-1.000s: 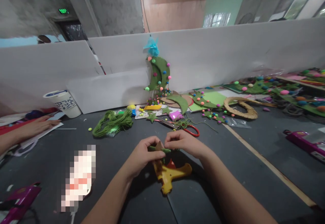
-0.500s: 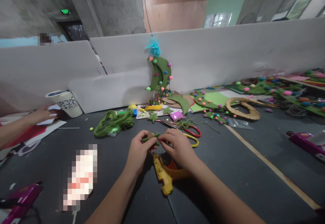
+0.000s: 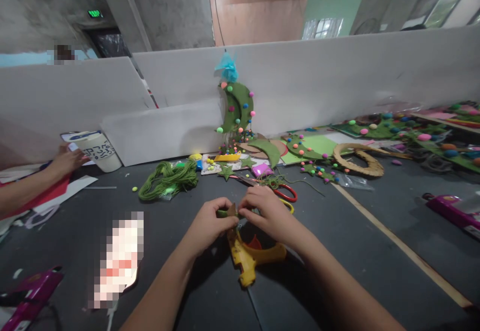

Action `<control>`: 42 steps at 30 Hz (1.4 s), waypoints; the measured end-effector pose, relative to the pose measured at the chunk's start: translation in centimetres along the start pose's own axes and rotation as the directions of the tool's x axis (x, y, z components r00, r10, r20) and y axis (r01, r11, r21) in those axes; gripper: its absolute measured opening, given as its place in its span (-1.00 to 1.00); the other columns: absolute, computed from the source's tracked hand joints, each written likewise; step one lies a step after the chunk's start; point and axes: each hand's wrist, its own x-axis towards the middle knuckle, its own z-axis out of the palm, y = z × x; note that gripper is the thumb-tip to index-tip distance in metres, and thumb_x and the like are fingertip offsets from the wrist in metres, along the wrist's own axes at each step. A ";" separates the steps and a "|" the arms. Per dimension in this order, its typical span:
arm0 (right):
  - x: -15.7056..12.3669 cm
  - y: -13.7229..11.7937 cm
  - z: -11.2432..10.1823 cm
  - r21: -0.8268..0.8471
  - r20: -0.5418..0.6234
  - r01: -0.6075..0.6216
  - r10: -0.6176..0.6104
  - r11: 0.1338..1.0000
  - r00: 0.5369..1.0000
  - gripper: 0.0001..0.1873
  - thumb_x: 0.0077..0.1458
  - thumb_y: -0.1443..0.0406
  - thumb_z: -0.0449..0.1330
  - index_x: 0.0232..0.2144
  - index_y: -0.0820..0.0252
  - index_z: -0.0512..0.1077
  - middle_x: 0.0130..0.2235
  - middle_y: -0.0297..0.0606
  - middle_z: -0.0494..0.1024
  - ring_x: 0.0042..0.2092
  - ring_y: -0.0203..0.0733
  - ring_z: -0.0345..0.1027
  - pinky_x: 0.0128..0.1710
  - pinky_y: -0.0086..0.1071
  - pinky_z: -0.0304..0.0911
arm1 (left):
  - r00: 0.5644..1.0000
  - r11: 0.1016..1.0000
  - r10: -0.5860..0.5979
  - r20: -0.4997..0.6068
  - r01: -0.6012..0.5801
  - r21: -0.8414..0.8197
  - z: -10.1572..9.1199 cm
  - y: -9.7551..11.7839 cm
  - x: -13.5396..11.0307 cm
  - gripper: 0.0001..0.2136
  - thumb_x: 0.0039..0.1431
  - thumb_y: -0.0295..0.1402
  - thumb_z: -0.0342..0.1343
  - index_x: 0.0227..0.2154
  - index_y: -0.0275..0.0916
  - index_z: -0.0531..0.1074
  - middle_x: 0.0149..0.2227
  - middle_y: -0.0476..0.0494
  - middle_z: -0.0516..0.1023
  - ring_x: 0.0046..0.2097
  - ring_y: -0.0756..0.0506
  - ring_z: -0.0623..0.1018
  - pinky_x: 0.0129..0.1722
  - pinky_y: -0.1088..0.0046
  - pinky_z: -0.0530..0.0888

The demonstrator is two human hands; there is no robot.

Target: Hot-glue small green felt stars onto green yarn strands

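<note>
My left hand [image 3: 208, 226] and my right hand [image 3: 264, 213] meet over the dark table, both pinched on a small green felt piece with a brown backing [image 3: 227, 212]. The fingers of both hands are closed around it. Just below the hands a yellow glue gun [image 3: 249, 260] lies on the table. Red-handled scissors [image 3: 285, 192] lie just beyond my right hand.
A bundle of green cord [image 3: 167, 180] lies ahead left. Green felt crescents with pompoms [image 3: 237, 108] lean on the white partition [image 3: 337, 78]. A woven ring [image 3: 358, 160] sits to the right. Another person's hand [image 3: 65, 161] reaches by a white cup [image 3: 98, 150]. Purple glue guns [image 3: 450, 210] lie at both sides.
My hands have kept hold of the felt piece, turning it slightly and drifting a little nearer. The other person's hand at the left has moved up toward the cup.
</note>
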 end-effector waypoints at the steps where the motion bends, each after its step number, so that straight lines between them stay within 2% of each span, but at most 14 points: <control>1: 0.0 0.1 -0.2 0.143 0.039 -0.057 0.052 0.988 0.998 -0.89 0.07 0.34 0.13 -0.48 0.21 0.40 -0.44 -0.34 0.36 -0.33 -0.27 0.21 -0.28 -0.40 0.07 | 0.999 0.999 -0.007 0.042 0.009 -0.051 -0.1 0.0 -0.1 -0.88 -0.09 -0.41 0.11 -0.56 -0.24 0.25 -0.63 0.11 0.25 -0.60 0.07 0.26 -0.62 0.59 0.17; 4: -0.1 0.6 -0.6 0.510 0.226 -0.268 0.173 0.817 0.958 -0.89 0.01 0.33 0.15 -0.52 0.23 0.39 -0.48 -0.39 0.35 -0.41 -0.34 0.21 -0.38 -0.46 0.08 | 0.992 0.984 -0.005 0.128 0.027 -0.174 0.0 -0.1 -0.2 -0.84 -0.09 -0.41 0.15 -0.56 -0.24 0.24 -0.61 0.10 0.26 -0.59 0.08 0.27 -0.61 0.61 0.19; 6: -0.2 0.8 -0.4 0.644 0.324 -0.381 0.215 0.664 0.921 -0.89 -0.02 0.30 0.17 -0.52 0.24 0.40 -0.52 -0.41 0.34 -0.46 -0.37 0.18 -0.43 -0.48 0.06 | 0.989 0.969 0.006 0.147 0.031 -0.245 0.1 -0.1 -0.2 -0.84 -0.09 -0.42 0.17 -0.55 -0.25 0.25 -0.60 0.10 0.28 -0.58 0.10 0.27 -0.60 0.61 0.21; 10: 0.0 1.0 0.9 0.756 0.279 -0.424 0.340 0.499 0.898 -0.89 -0.08 0.27 0.20 -0.49 0.23 0.40 -0.59 -0.46 0.29 -0.54 -0.41 0.12 -0.50 -0.49 0.02 | 0.999 0.919 0.020 0.032 -0.006 -0.394 0.4 -0.3 -0.1 -0.85 -0.07 -0.42 0.18 -0.51 -0.26 0.28 -0.57 0.09 0.30 -0.55 0.10 0.31 -0.58 0.63 0.24; 12: 0.2 0.8 1.5 0.748 0.195 -0.395 0.393 0.533 0.899 -0.89 -0.09 0.28 0.19 -0.51 0.23 0.39 -0.61 -0.47 0.28 -0.56 -0.40 0.10 -0.53 -0.49 0.02 | 0.999 0.894 0.009 -0.052 -0.031 -0.447 0.6 -0.4 0.1 -0.86 -0.05 -0.42 0.18 -0.50 -0.26 0.29 -0.55 0.08 0.30 -0.54 0.10 0.35 -0.58 0.64 0.24; 14: 0.4 0.5 1.9 0.667 0.068 -0.340 0.401 0.662 0.914 -0.91 -0.07 0.30 0.17 -0.54 0.22 0.39 -0.59 -0.44 0.31 -0.54 -0.37 0.14 -0.51 -0.47 0.04 | 0.994 0.877 -0.012 -0.112 -0.043 -0.479 0.8 -0.6 0.4 -0.86 -0.05 -0.42 0.19 -0.49 -0.27 0.30 -0.52 0.08 0.32 -0.53 0.11 0.37 -0.57 0.65 0.25; 17: 0.3 0.0 2.3 0.412 -0.122 -0.224 0.297 0.883 0.947 -0.88 -0.02 0.36 0.14 -0.56 0.22 0.42 -0.53 -0.37 0.42 -0.43 -0.31 0.25 -0.40 -0.44 0.09 | 0.984 0.870 -0.030 -0.176 -0.061 -0.488 0.9 -0.8 0.7 -0.85 -0.07 -0.41 0.20 -0.48 -0.28 0.31 -0.49 0.07 0.34 -0.52 0.12 0.37 -0.55 0.65 0.27; 20: 0.0 -0.2 2.4 0.174 -0.169 -0.131 0.160 0.976 0.972 -0.88 0.04 0.39 0.12 -0.45 0.20 0.46 -0.44 -0.31 0.47 -0.36 -0.27 0.29 -0.33 -0.42 0.08 | 0.973 0.882 -0.028 -0.230 -0.084 -0.464 0.9 -0.9 0.8 -0.84 -0.08 -0.38 0.20 -0.48 -0.27 0.31 -0.49 0.06 0.35 -0.52 0.11 0.37 -0.55 0.64 0.27; 22: -0.2 -0.4 2.4 0.014 -0.161 -0.080 0.081 0.997 0.984 -0.87 0.08 0.38 0.10 -0.39 0.19 0.46 -0.43 -0.29 0.47 -0.34 -0.25 0.27 -0.31 -0.39 0.06 | 0.961 0.917 -0.014 -0.276 -0.097 -0.386 0.8 -0.9 0.8 -0.85 -0.07 -0.37 0.18 -0.48 -0.27 0.31 -0.51 0.07 0.35 -0.52 0.10 0.36 -0.55 0.62 0.27; 26: -0.4 -0.8 2.0 -0.264 -0.110 0.027 -0.057 0.964 0.992 -0.84 0.12 0.37 0.06 -0.43 0.22 0.43 -0.47 -0.28 0.40 -0.34 -0.22 0.20 -0.31 -0.35 -0.01 | 0.929 0.994 0.073 -0.362 -0.097 -0.047 0.7 -0.5 0.6 -0.90 -0.07 -0.39 0.14 -0.53 -0.25 0.32 -0.57 0.10 0.31 -0.53 0.08 0.30 -0.52 0.60 0.25; 31: -0.3 -0.8 1.4 -0.405 -0.087 0.106 -0.153 0.908 0.984 -0.83 0.13 0.36 0.04 -0.43 0.22 0.42 -0.43 -0.25 0.38 -0.32 -0.20 0.14 -0.30 -0.32 -0.04 | 0.948 0.982 0.111 -0.299 -0.057 0.182 0.6 0.2 0.4 -0.91 -0.12 -0.42 0.12 -0.61 -0.25 0.31 -0.60 0.10 0.28 -0.51 0.05 0.28 -0.50 0.57 0.22; 36: -0.3 -0.5 0.9 -0.275 -0.111 0.070 -0.104 0.959 0.988 -0.83 0.13 0.33 0.06 -0.43 0.21 0.42 -0.41 -0.26 0.37 -0.29 -0.20 0.16 -0.28 -0.31 -0.02 | 0.997 1.000 -0.009 -0.078 0.008 -0.005 0.1 0.2 0.2 -0.89 -0.12 -0.38 0.13 -0.58 -0.24 0.30 -0.65 0.12 0.25 -0.61 0.08 0.23 -0.60 0.57 0.15; 39: -0.2 -0.1 0.5 0.078 -0.066 -0.039 0.045 0.996 0.997 -0.89 0.06 0.33 0.13 -0.48 0.21 0.42 -0.43 -0.32 0.38 -0.31 -0.25 0.21 -0.29 -0.37 0.06 | 0.999 0.991 -0.021 0.036 0.025 -0.131 -0.2 0.2 -0.1 -0.86 -0.13 -0.37 0.16 -0.57 -0.25 0.29 -0.64 0.12 0.26 -0.62 0.08 0.25 -0.62 0.58 0.15; 42: -0.1 0.5 0.3 0.437 0.079 -0.227 0.214 0.870 0.974 -0.91 -0.01 0.33 0.17 -0.52 0.22 0.41 -0.46 -0.36 0.38 -0.36 -0.30 0.24 -0.34 -0.43 0.11 | 0.995 0.982 -0.019 0.094 0.036 -0.184 -0.2 0.3 -0.2 -0.84 -0.13 -0.36 0.19 -0.56 -0.26 0.29 -0.63 0.10 0.28 -0.60 0.08 0.28 -0.60 0.58 0.17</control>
